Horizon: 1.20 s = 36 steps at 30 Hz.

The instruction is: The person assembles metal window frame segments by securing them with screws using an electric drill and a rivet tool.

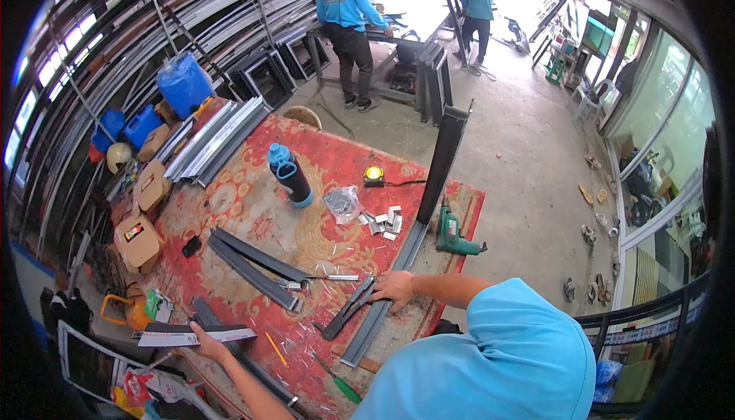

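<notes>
My right hand [394, 288] lies flat on a long grey aluminium profile [404, 258] on the red patterned carpet [253, 205] over the table, next to a short dark profile piece [346, 309]. My left hand [207, 339] grips a short grey-and-white profile offcut [191, 335] with an angled end, held near the table's near-left edge. Two more grey profiles [253, 263] lie crossed between the hands.
On the carpet are a blue-and-black bottle [289, 173], a yellow tape measure [374, 174], a bag of screws [342, 202], small metal brackets [383, 221], a green drill [452, 236], a green screwdriver [337, 380] and a pencil [277, 349]. A dark profile [442, 160] stands upright. Two people [348, 22] work at a far table.
</notes>
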Motion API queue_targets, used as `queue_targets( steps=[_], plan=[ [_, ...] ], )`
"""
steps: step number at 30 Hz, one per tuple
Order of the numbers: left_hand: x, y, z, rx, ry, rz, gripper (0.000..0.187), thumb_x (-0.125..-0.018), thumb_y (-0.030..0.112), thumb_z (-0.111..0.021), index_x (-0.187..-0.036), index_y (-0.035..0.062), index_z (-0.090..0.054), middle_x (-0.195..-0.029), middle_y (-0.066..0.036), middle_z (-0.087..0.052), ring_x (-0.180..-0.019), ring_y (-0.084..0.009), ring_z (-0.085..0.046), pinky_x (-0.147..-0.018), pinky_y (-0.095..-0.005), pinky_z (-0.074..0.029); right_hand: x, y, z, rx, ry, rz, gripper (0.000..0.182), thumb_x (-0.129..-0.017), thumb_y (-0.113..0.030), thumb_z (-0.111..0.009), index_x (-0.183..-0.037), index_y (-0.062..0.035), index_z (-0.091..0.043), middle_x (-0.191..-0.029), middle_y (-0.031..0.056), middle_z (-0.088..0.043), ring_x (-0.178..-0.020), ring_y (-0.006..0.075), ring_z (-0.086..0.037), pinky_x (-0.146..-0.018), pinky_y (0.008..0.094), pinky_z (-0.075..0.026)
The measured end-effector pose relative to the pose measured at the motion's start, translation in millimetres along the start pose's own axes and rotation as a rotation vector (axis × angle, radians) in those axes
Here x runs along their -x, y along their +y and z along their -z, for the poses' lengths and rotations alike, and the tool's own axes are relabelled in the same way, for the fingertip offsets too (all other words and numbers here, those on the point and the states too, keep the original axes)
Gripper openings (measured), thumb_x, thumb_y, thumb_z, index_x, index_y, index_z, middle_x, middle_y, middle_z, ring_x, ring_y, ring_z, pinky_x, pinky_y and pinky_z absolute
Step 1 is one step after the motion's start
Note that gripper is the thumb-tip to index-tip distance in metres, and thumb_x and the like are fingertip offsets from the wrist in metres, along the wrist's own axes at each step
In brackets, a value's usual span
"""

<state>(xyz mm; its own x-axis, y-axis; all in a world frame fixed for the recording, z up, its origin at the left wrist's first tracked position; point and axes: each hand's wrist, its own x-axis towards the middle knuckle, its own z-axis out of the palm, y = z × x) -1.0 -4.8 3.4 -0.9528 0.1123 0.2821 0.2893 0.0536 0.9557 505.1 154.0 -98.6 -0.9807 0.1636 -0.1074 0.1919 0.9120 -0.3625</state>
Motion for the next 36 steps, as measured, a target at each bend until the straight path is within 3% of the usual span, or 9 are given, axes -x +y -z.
queue_targets(
  steps=[3,5,11,21,23,30,32,36],
  plan=[
    [2.6,4.1,0.9,-0.012,0.059,-0.088,0.065,-0.090,0.038,-0.070,-0.129,-0.0111,-0.053,-0.125,-0.023,-0.061,-0.106,-0.0327,-0.062,-0.092,-0.0402,-0.049,0.2,-0.7,2.6,-0.001,0.003,0.012,0.079,-0.068,-0.047,-0.075,-0.138,-0.0178,-0.050,-0.112,0.0143,-0.060,-0.108,0.0356,-0.056,-0.094,0.0469,-0.042],
    [5.4,12.1,3.8,-0.024,-0.041,0.006,0.061,-0.090,0.034,-0.072,-0.128,-0.0105,-0.054,-0.123,-0.023,-0.062,-0.103,-0.0323,-0.063,-0.090,-0.0404,-0.050,0.4,-0.7,0.7,-0.017,0.003,-0.003,0.079,-0.069,-0.047,-0.075,-0.138,-0.0177,-0.050,-0.112,0.0143,-0.060,-0.107,0.0351,-0.057,-0.094,0.0467,-0.042],
    [17.6,27.3,-1.8,-0.136,-0.085,-0.063,0.052,-0.090,0.027,-0.072,-0.124,-0.0101,-0.057,-0.119,-0.023,-0.064,-0.098,-0.0319,-0.064,-0.085,-0.0414,-0.051,0.9,-0.2,0.9,-0.002,-0.005,0.001,0.079,-0.070,-0.047,-0.075,-0.138,-0.0175,-0.049,-0.112,0.0145,-0.060,-0.106,0.0355,-0.057,-0.093,0.0472,-0.042],
    [7.0,7.2,-1.3,-0.141,-0.053,-0.110,0.053,-0.089,0.029,-0.073,-0.120,-0.0106,-0.058,-0.118,-0.023,-0.065,-0.097,-0.0331,-0.065,-0.084,-0.0427,-0.051,0.9,0.1,-0.9,-0.027,-0.013,-0.001,0.080,-0.070,-0.049,-0.075,-0.139,-0.0162,-0.049,-0.113,0.0145,-0.059,-0.108,0.0357,-0.056,-0.092,0.0476,-0.042],
    [5.3,8.5,3.0,-0.125,-0.172,-0.029,0.068,-0.091,0.034,-0.071,-0.138,-0.0088,-0.046,-0.136,-0.026,-0.055,-0.117,-0.0353,-0.058,-0.098,-0.0417,-0.045,1.8,-1.3,2.4,-0.002,-0.018,0.007,0.080,-0.070,-0.049,-0.074,-0.139,-0.0160,-0.049,-0.114,0.0146,-0.059,-0.108,0.0358,-0.056,-0.093,0.0475,-0.042],
    [7.8,10.9,3.4,-0.118,-0.131,0.001,0.069,-0.091,0.031,-0.071,-0.140,-0.0087,-0.044,-0.137,-0.025,-0.054,-0.117,-0.0348,-0.058,-0.099,-0.0408,-0.045,0.5,0.8,-3.6,0.014,-0.012,0.006,0.080,-0.071,-0.050,-0.074,-0.139,-0.0162,-0.049,-0.113,0.0143,-0.059,-0.109,0.0356,-0.055,-0.093,0.0469,-0.042],
    [12.5,12.5,-0.5,-0.072,-0.043,-0.098,0.051,-0.089,0.027,-0.074,-0.120,-0.0105,-0.059,-0.116,-0.022,-0.065,-0.098,-0.0313,-0.064,-0.086,-0.0411,-0.050,0.2,2.4,-6.6,0.006,-0.006,0.004,0.080,-0.070,-0.050,-0.074,-0.139,-0.0176,-0.049,-0.111,0.0139,-0.059,-0.108,0.0357,-0.056,-0.092,0.0471,-0.042],
    [21.8,22.6,1.7,-0.060,-0.063,-0.051,0.052,-0.088,0.028,-0.075,-0.120,-0.0107,-0.059,-0.116,-0.022,-0.066,-0.097,-0.0311,-0.064,-0.085,-0.0413,-0.050,2.1,-0.9,-1.1,0.010,0.011,0.003,0.079,-0.069,-0.050,-0.074,-0.138,-0.0189,-0.050,-0.109,0.0135,-0.060,-0.106,0.0355,-0.057,-0.091,0.0474,-0.043]
  ],
)
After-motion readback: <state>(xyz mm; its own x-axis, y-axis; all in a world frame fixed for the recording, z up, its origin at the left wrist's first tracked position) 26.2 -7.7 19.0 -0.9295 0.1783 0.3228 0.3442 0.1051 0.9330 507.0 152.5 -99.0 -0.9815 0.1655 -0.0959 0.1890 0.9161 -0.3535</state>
